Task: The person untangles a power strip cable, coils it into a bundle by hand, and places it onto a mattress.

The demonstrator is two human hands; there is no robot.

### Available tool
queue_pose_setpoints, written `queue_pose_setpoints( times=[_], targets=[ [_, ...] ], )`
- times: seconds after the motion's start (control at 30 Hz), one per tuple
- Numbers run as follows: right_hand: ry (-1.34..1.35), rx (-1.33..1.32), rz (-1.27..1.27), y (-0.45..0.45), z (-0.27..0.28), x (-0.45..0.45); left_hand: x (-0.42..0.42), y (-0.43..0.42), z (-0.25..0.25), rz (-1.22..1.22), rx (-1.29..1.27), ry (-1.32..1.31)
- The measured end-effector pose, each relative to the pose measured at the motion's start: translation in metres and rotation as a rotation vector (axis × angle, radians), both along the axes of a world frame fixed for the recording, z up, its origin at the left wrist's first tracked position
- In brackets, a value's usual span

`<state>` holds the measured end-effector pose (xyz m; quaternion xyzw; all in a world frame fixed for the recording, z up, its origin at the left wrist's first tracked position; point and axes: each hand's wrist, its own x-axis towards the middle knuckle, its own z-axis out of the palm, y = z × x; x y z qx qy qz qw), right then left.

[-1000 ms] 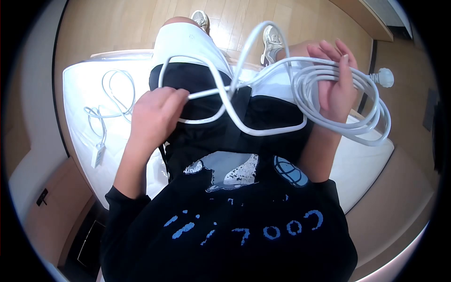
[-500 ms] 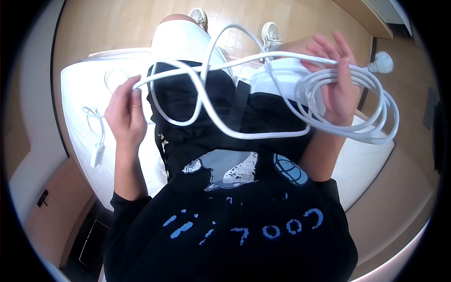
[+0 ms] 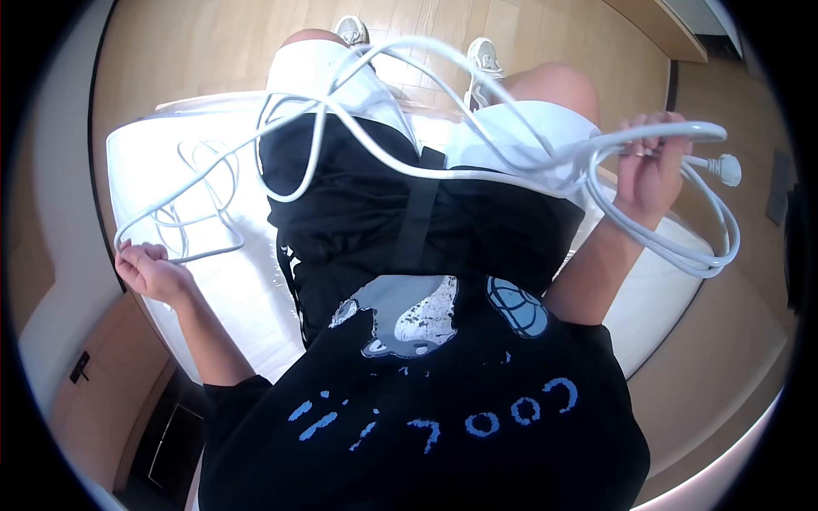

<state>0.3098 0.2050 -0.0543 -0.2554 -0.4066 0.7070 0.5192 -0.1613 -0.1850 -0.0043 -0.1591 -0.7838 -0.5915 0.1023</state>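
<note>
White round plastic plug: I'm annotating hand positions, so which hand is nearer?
Right. The right hand, gripping white cable, is just left of the plug; the left hand is at the opposite side of the view.

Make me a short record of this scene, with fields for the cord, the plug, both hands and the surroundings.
cord: white cord, looped and crossing itself above the lap
plug: white plug, just beyond the right hand
left hand: left hand, closed on the cord, out to the side
right hand: closed around gathered loops of the cord
clothing: black shirt with blue lettering
surface: white-covered surface beneath the person
floor: wood-look floor
</note>
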Motion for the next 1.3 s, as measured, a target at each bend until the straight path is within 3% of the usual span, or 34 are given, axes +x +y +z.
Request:
queue_pose_setpoints(
  times=[0.2,0.27,0.33,0.37,0.43,0.5,0.7,0.73,0.77,0.8,0.93,1.0,1.1,1.13,1.23,1.27,1.3],
  targets=[
    [0.115,-0.078,0.0,0.007,0.005,0.023,-0.068,-0.077,0.007,0.326,-0.041,-0.215],
    [-0.005,-0.136,-0.276,0.008,0.008,0.021,-0.085,-0.097,0.018,0.463,-0.034,-0.289],
    [-0.06,-0.194,-0.476,0.008,0.018,0.013,-0.153,-0.195,0.007,0.599,-0.041,-0.388],
    [0.03,-0.187,-0.423,0.011,0.014,0.024,-0.186,-0.242,0.002,0.664,-0.041,-0.439],
    [0.209,-0.178,-0.315,0.029,0.001,0.068,-0.213,-0.268,-0.018,1.091,-0.251,-0.289],
    [0.452,-0.222,-0.236,0.039,0.008,0.085,-0.218,-0.267,-0.019,1.224,-0.588,-0.214],
    [0.542,-0.092,-0.23,0.064,0.03,0.187,-0.134,-0.169,0.023,0.516,-1.886,-0.246],
    [0.547,-0.071,-0.272,0.065,0.039,0.2,-0.144,-0.164,0.004,0.367,-1.691,0.038],
    [0.548,-0.052,-0.312,0.068,0.05,0.209,-0.167,-0.163,-0.022,-0.041,-1.334,0.347],
    [0.509,-0.028,-0.334,0.067,0.059,0.217,-0.093,-0.067,-0.015,-0.18,-0.865,-0.046],
    [0.407,0.031,-0.375,0.063,0.097,0.224,0.094,0.124,-0.012,-1.08,-0.861,0.359],
    [0.34,0.067,-0.425,0.053,0.114,0.225,0.117,0.149,-0.03,-1.019,-0.956,0.613],
    [0.082,0.164,-0.601,0.059,0.12,0.272,0.074,0.149,-0.02,-1.26,-0.843,0.553],
    [0.014,0.128,-0.685,0.057,0.116,0.278,0.058,0.137,-0.018,-1.192,-0.727,0.628],
    [-0.315,0.123,-0.805,0.059,0.1,0.268,-0.006,0.089,0.01,-1.037,-0.7,0.969],
    [-0.343,0.115,-0.815,0.057,0.095,0.257,-0.053,0.054,0.002,-1.037,-0.482,0.972],
    [-0.384,0.113,-0.782,0.063,0.083,0.267,-0.079,0.025,0.01,-0.698,-0.526,1.052]
  ],
)
